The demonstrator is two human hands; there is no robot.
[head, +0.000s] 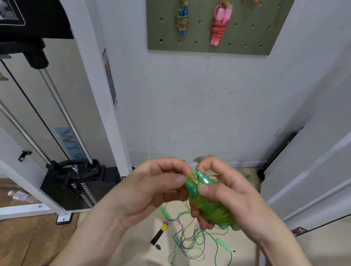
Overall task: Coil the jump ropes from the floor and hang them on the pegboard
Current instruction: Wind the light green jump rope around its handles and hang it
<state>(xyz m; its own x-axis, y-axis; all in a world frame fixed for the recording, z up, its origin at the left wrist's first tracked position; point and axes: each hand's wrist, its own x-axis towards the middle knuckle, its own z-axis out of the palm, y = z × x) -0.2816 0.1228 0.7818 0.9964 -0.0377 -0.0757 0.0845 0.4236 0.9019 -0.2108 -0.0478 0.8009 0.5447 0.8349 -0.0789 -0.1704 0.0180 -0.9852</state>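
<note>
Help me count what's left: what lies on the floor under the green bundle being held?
Loose green and multicoloured ropes lie tangled there, with green handles and a yellow-and-black handle. The right hand and green bundle cover the tangle's upper part.

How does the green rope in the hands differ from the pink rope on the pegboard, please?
The green rope is held tilted by the left hand and right hand; the pink rope hangs upright on the pegboard. The green rope is bright green; the pink rope pink and red. Both are wound into compact bundles.
</note>
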